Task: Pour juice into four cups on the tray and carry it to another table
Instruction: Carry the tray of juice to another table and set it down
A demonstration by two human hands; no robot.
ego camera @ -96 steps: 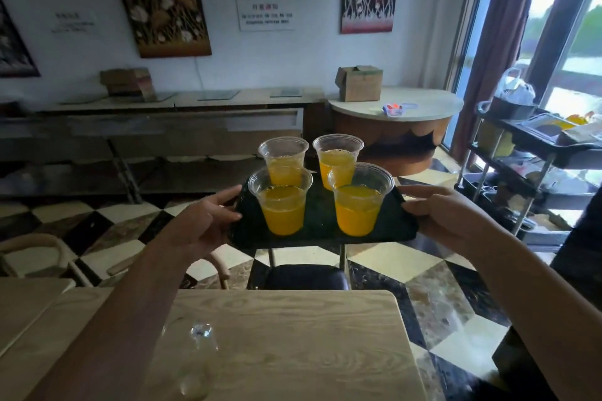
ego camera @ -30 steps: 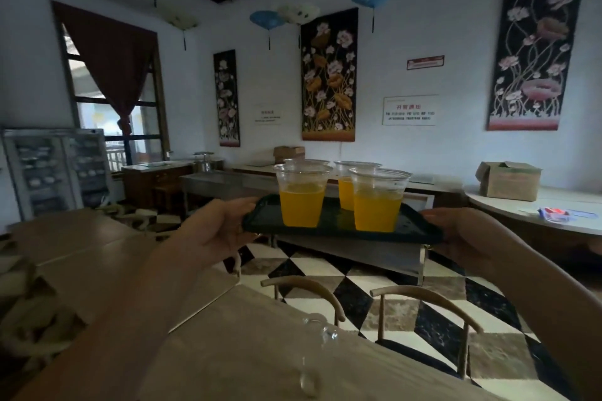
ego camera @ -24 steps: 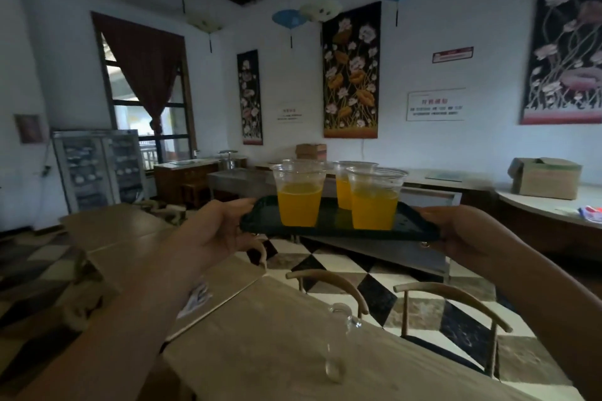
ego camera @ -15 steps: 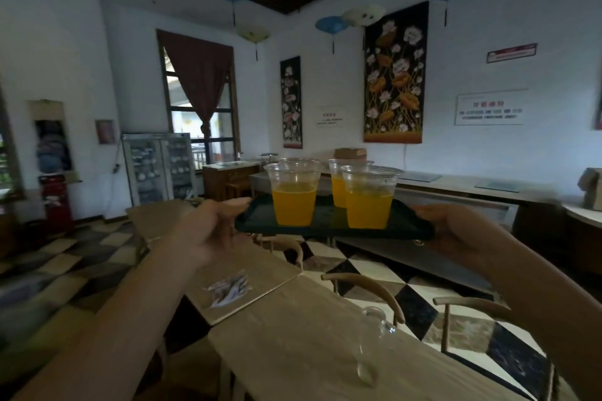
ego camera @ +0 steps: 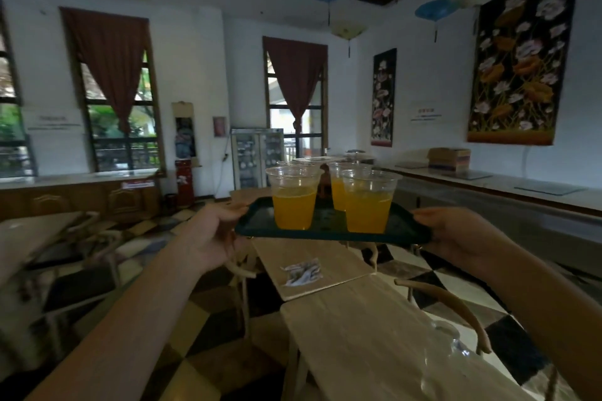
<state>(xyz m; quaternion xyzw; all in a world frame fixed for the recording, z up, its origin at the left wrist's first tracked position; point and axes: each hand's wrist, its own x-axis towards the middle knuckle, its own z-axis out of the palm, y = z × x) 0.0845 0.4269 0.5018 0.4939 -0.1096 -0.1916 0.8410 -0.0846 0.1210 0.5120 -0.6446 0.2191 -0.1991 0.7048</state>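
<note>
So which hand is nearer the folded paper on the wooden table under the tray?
Left. The left hand holds the tray just left of and above the paper; the right hand grips the far edge.

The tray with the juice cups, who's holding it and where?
Both hands hold the dark tray: the left hand grips its left edge, the right hand its right edge.

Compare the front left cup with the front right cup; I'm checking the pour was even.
The front left cup stands nearer the left hand, the front right cup nearer the right hand. The left cup's juice line sits a little higher in the picture than the right cup's. Both are clear plastic, upright on the tray, each roughly half full of orange juice.
</note>
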